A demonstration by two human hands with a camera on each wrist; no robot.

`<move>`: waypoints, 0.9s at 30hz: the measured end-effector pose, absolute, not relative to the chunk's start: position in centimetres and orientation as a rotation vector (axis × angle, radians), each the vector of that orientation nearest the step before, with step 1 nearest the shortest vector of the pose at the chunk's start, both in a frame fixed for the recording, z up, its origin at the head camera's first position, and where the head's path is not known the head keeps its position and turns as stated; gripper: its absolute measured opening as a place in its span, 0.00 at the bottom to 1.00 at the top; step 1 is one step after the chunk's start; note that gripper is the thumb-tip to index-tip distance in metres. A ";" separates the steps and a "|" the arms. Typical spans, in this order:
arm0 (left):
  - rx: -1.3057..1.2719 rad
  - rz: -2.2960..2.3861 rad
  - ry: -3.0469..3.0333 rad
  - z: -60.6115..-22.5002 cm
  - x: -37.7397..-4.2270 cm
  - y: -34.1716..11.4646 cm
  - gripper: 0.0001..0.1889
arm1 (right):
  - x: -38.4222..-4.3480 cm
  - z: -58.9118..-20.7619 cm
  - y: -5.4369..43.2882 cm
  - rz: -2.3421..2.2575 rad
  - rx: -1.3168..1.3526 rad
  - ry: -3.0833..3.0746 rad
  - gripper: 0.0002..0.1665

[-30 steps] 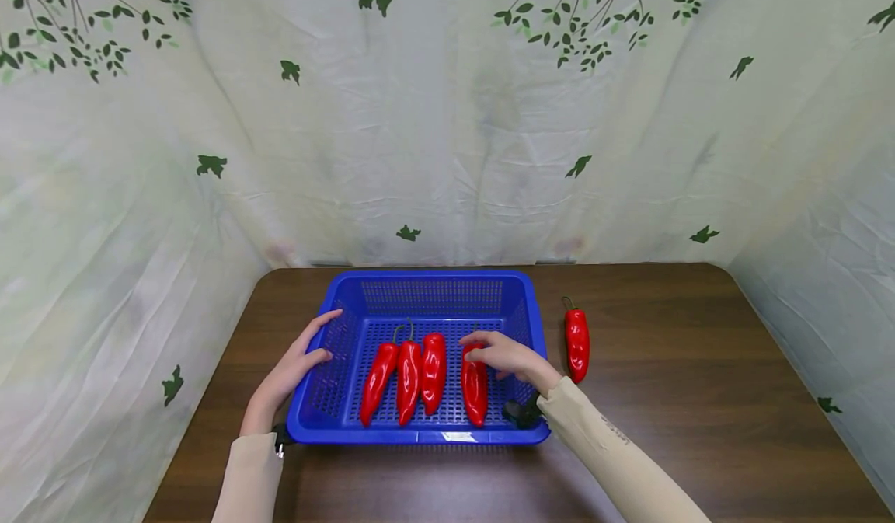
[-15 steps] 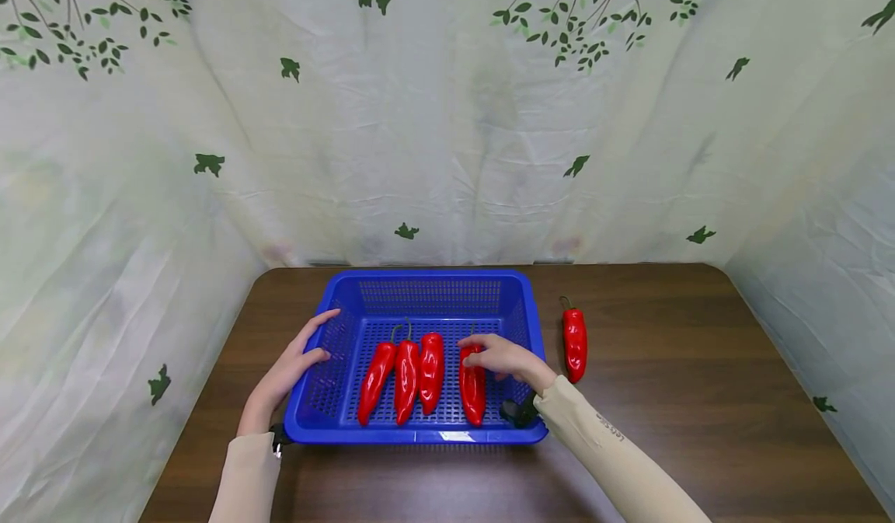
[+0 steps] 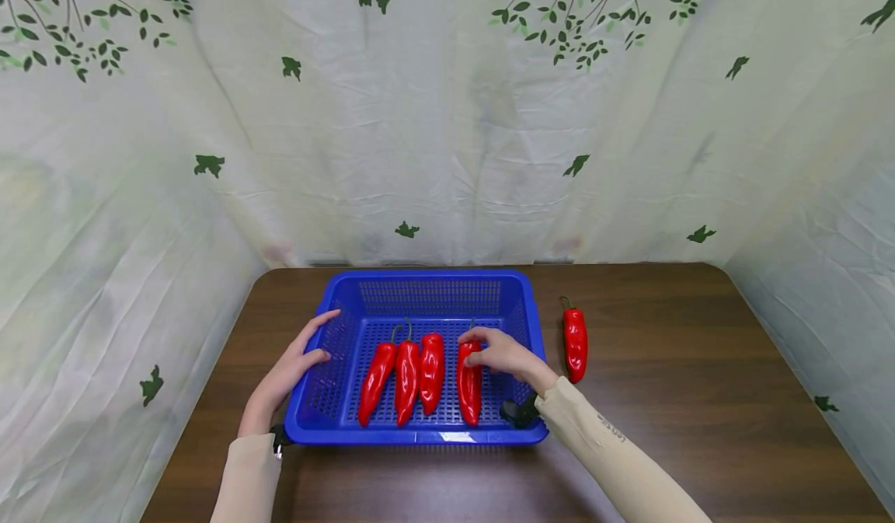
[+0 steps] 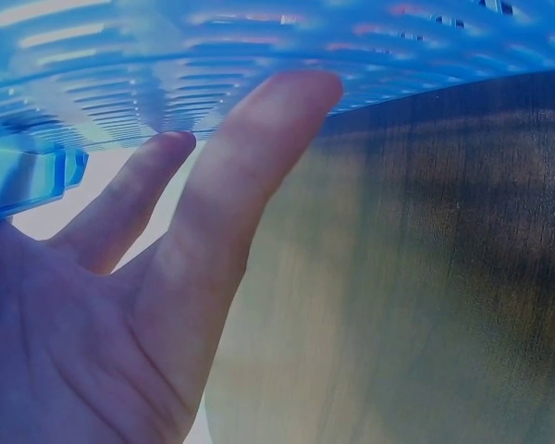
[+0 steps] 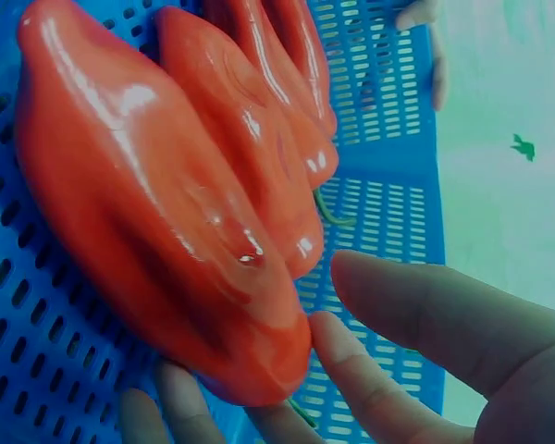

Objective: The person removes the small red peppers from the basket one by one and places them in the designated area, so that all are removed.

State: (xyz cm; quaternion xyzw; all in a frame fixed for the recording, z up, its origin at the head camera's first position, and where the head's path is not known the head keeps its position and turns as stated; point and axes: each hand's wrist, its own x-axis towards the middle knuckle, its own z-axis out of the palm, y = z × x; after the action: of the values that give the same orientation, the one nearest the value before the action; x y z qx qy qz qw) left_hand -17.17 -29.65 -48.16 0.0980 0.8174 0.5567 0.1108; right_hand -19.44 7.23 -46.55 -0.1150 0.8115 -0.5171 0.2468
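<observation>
In the head view my right hand (image 3: 499,352) reaches into a blue plastic basket (image 3: 419,436), its fingers around the stem end of a red pepper (image 3: 469,391). The right wrist view shows several fingers (image 5: 180,398) under that pepper's near side and the index fingertip at its end. The pepper lies lengthwise on the slotted basket floor. To its left are three more red peppers, the closest one (image 3: 433,371) a small gap away. My left hand (image 3: 283,371) rests at the basket's left side with fingers straight and spread; its thumb (image 4: 259,157) lies along the slotted wall.
Another red pepper (image 3: 576,344) with a green stem lies on the brown wooden table (image 3: 685,399), right of the basket. A pale leaf-printed curtain (image 3: 447,134) hangs behind and at both sides. A black wrist camera (image 3: 519,412) on my right wrist sits low inside the basket.
The pepper at my right hand has shifted slightly left, toward the three others, with the fingertips moving along. My left hand stays at the basket's left side.
</observation>
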 end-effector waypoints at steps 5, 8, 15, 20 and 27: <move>0.266 1.651 2.381 -48.3 -17.1 -29.6 0.33 | -19.4 -46.4 7.2 -1.444 -0.312 2.212 0.24; 0.259 1.655 2.371 -48.3 -17.0 -29.6 0.32 | -19.4 -46.3 7.2 -1.472 -0.311 2.197 0.24; 0.242 1.644 2.379 -48.2 -17.0 -29.6 0.32 | -19.5 -46.1 7.2 -1.558 -0.316 2.131 0.25; 0.241 1.637 2.383 -48.3 -17.1 -29.6 0.33 | -19.6 -46.0 7.2 -1.628 -0.301 2.087 0.26; 0.238 1.641 2.380 -48.3 -17.1 -29.6 0.33 | -19.7 -45.9 7.4 -1.711 -0.299 2.007 0.26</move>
State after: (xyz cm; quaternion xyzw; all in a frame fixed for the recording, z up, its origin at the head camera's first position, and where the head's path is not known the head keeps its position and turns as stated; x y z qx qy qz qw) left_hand -17.05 -29.60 -48.31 0.0815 0.8145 0.5617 0.1201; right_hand -19.66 7.39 -45.85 -0.1092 0.7338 -0.6255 0.2416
